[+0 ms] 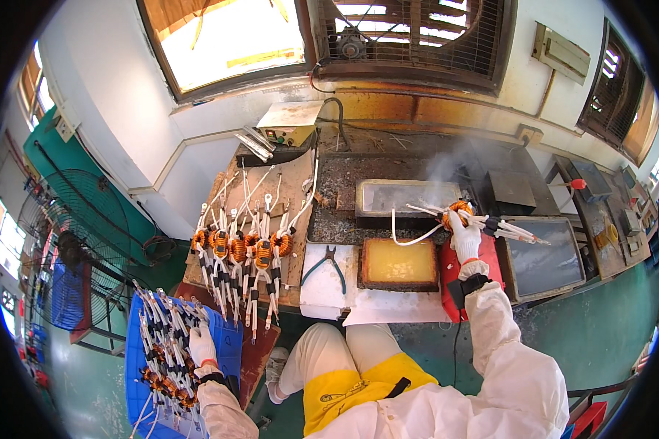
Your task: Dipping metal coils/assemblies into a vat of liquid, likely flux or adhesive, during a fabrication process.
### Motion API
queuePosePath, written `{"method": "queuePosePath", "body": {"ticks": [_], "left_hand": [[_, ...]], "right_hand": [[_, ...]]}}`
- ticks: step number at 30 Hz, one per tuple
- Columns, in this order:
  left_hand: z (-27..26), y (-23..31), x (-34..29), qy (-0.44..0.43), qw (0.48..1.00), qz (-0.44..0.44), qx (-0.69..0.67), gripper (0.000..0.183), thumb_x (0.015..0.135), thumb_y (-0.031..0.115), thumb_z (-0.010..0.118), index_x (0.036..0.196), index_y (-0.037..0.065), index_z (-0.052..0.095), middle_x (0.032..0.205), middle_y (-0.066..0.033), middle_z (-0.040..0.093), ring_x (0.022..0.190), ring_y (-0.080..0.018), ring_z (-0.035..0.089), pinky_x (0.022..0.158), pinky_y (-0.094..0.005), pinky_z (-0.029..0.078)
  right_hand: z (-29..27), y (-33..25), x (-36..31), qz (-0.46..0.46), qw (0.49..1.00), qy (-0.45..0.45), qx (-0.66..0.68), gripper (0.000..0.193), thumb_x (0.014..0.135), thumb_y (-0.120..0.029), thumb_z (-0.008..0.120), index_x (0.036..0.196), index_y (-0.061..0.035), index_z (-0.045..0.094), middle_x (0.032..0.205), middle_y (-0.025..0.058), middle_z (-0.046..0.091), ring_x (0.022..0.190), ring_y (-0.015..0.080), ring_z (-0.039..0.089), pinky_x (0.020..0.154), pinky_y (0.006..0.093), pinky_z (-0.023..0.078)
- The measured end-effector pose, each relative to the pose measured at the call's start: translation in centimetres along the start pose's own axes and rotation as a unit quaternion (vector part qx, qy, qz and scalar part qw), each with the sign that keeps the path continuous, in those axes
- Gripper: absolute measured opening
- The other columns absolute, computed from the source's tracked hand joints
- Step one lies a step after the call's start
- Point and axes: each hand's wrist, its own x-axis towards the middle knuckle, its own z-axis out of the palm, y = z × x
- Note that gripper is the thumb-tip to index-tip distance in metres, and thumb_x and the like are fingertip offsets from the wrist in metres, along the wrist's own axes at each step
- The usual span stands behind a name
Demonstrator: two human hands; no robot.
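Note:
My right hand [464, 240], in a white glove, is closed around a copper-wound ring coil [458, 213]. The coil's white leads stick out both ways, some over the right end of a rectangular metal pot [388, 196] with a silvery surface, where smoke rises; one long lead loops down to the left. At the lower left, my gloved left hand [202, 346] is at the bundled leads of several similar coils [170, 388] in a blue crate [231, 351]. Its fingertips are partly hidden among the leads, and their grip cannot be made out.
Several coils [262, 252] with leads lie along the bench's left side. Blue-handled pliers [325, 269] rest beside a tray of yellowish material [400, 262]. A red box [452, 289] stands below my right hand, left of a grey-surfaced tray [545, 256]. A large fan [72, 249] stands far left.

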Motion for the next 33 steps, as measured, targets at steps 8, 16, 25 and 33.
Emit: {"method": "queuePosePath", "body": {"ticks": [8, 16, 25, 33], "left_hand": [[0.1, -0.7, 0.3, 0.0, 1.0, -0.005, 0.017, 0.045, 0.086, 0.045, 0.049, 0.085, 0.0, 0.057, 0.074, -0.0175, 0.06, 0.066, -0.0329, 0.056, 0.066, -0.04, 0.043], [0.2, -0.8, 0.5, -0.006, 1.0, -0.011, 0.006, 0.045, 0.087, 0.045, 0.049, 0.087, 0.001, 0.058, 0.075, -0.0176, 0.061, 0.068, -0.0326, 0.057, 0.067, -0.0399, 0.043], [0.1, -0.5, 0.3, -0.001, 1.0, -0.013, 0.011, 0.044, 0.086, 0.044, 0.05, 0.084, 0.001, 0.058, 0.07, -0.0161, 0.059, 0.063, -0.0297, 0.055, 0.063, -0.0388, 0.043], [0.1, -0.3, 0.2, 0.006, 1.0, -0.002, 0.001, 0.044, 0.086, 0.045, 0.051, 0.081, 0.001, 0.057, 0.067, -0.0156, 0.057, 0.06, -0.0284, 0.053, 0.061, -0.0389, 0.042]], "right_hand": [[0.0, -2.9, -1.6, 0.027, 1.0, -0.011, -0.001, 0.038, 0.073, -0.031, 0.073, 0.092, 0.0001, 0.062, 0.073, 0.0048, 0.061, 0.051, 0.0117, 0.051, 0.05, 0.0269, 0.042], [-0.1, -2.0, -0.8, 0.048, 0.998, -0.002, -0.026, 0.041, 0.073, -0.033, 0.073, 0.092, 0.001, 0.062, 0.073, 0.0061, 0.061, 0.051, 0.0109, 0.052, 0.049, 0.0264, 0.042], [0.0, -1.9, -0.9, 0.026, 1.0, 0.007, 0.001, 0.042, 0.071, -0.034, 0.074, 0.09, 0.0023, 0.061, 0.069, 0.0061, 0.061, 0.047, 0.0109, 0.051, 0.046, 0.0265, 0.041], [-0.2, -2.9, -1.4, 0.036, 0.999, 0.001, 0.017, 0.041, 0.072, -0.034, 0.074, 0.09, 0.0015, 0.061, 0.067, 0.0055, 0.06, 0.045, 0.0101, 0.05, 0.043, 0.0259, 0.039]]}}
